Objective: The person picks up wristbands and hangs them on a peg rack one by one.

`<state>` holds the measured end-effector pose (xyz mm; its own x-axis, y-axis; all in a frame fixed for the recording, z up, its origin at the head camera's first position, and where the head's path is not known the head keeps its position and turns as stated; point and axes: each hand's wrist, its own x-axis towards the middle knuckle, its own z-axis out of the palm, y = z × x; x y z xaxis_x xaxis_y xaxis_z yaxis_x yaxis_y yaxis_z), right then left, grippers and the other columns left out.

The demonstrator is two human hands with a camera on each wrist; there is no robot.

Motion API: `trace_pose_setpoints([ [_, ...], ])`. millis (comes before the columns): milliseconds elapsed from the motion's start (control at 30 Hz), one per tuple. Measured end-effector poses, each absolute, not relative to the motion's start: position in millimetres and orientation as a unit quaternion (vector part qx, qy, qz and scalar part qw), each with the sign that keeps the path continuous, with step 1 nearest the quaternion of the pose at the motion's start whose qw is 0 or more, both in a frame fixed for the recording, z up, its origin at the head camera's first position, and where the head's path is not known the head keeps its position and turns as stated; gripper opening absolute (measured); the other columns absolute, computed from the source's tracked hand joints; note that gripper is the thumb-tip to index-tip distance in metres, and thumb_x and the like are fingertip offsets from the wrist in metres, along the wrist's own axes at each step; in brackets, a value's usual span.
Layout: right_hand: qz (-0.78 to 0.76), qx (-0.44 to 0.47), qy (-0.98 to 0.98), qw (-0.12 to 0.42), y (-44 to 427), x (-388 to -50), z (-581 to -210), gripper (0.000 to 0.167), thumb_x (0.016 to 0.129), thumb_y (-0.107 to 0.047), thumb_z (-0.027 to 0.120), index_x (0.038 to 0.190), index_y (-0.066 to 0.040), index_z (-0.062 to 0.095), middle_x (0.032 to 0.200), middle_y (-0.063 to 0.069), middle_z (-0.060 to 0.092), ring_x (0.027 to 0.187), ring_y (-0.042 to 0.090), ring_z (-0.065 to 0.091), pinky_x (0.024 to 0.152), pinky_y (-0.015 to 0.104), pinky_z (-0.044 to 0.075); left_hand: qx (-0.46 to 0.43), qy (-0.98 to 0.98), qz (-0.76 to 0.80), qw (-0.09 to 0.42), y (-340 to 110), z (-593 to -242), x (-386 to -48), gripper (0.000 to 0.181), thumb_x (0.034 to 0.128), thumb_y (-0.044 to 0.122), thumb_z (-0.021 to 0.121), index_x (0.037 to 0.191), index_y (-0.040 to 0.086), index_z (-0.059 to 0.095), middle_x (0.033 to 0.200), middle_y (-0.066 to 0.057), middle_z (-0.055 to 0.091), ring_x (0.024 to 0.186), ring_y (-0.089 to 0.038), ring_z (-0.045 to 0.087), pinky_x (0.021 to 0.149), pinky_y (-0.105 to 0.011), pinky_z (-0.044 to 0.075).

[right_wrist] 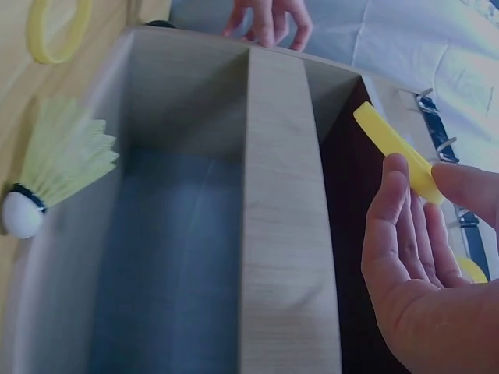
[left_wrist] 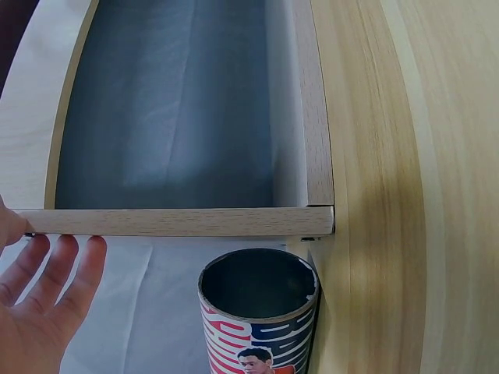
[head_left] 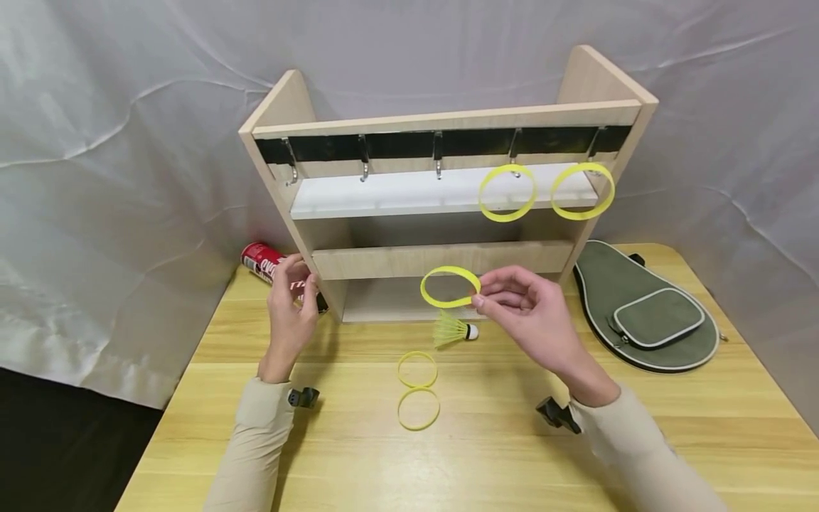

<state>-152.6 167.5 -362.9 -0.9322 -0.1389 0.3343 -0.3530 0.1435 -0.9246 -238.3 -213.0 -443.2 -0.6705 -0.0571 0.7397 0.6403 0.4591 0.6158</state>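
My right hand point(head_left: 534, 313) pinches a thin yellow ring point(head_left: 450, 269) between thumb and fingers, in front of a small wooden shelf point(head_left: 441, 262). From the right wrist, this ring point(right_wrist: 394, 148) appears nearly edge-on. At the shelf's left side panel, my left hand point(head_left: 291, 313) touches the outer face with its fingertips, the fingers point(left_wrist: 78, 288) fairly straight and the thumb near the front edge. Two more yellow rings hang from the two rightmost hooks point(head_left: 515, 146). On the table lie another two rings point(head_left: 419, 409) and a yellow shuttlecock point(head_left: 454, 330).
A red printed tube point(head_left: 259, 257) lies left of the shelf, partly behind my left hand; its open end point(left_wrist: 257, 288) shows in the left wrist view. Right of the shelf is a green zipped paddle case point(head_left: 646, 320). Three hooks point(head_left: 365, 156) on the black strip carry no ring.
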Motion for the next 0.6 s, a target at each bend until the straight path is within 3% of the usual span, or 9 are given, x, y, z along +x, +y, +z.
trace_pose_setpoints([
  [300,0.659,0.171,-0.721,0.129,155.0,-161.9,-342.4,0.024,0.094,0.008,0.078,0.116,0.005,0.069,0.102,-0.005,0.080,0.092,0.008,0.080,0.086,0.025,0.067,-0.185,-0.775,-0.482,0.366,-212.1,-442.7,-237.1,0.034,0.1051,-0.008,0.062,0.138,-0.013,0.054,0.107,-0.031,0.070,0.089,-0.017,0.065,0.076,-0.006,0.053],
  [600,0.690,0.182,-0.684,0.150,148.7,-170.2,-324.8,0.025,0.094,0.008,0.078,0.115,-0.003,0.071,0.102,-0.001,0.080,0.092,0.012,0.082,0.086,0.027,0.068,-0.186,-0.771,-0.484,0.370,-210.1,-443.3,-237.4,0.035,0.1038,-0.010,0.062,0.138,-0.010,0.056,0.107,-0.029,0.072,0.086,-0.025,0.067,0.075,-0.008,0.053],
])
